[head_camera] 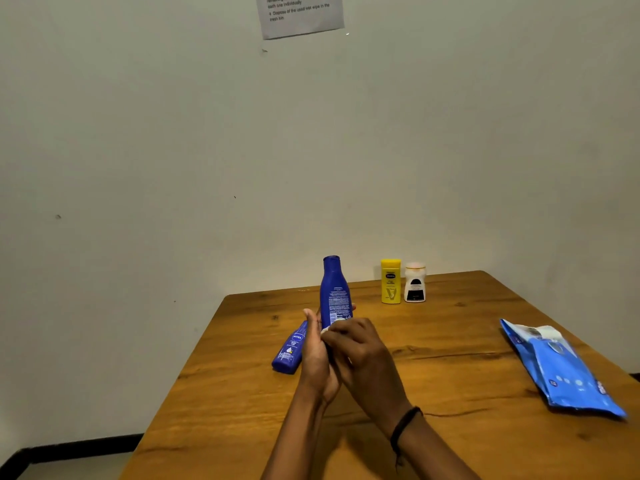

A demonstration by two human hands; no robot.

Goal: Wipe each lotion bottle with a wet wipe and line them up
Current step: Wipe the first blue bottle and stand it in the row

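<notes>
Lying label-up on the wooden surface (450,358), the small blue bottle (289,351) sits at 9 o'clock of the left hand (317,355), just beside it. Left hand wraps the base of the tall blue bottle (334,292), thumb up, fingertips showing round the far side. Bottle upright, cap at 12 o'clock; can't tell if its base touches the surface. Right hand (360,355) at 3 o'clock of the left, fingers curled, pressing a white wet wipe (327,329) against the bottle's lower body; only a scrap of the wipe shows. Dark wristband (403,427) on the right wrist. Yellow bottle (390,281) and white bottle (415,283) stand upright side by side, nearly touching, at 1 o'clock from the hands, near the far edge. Blue wipes pack (561,368) lies flat at 3 o'clock, well apart, near the right edge.
</notes>
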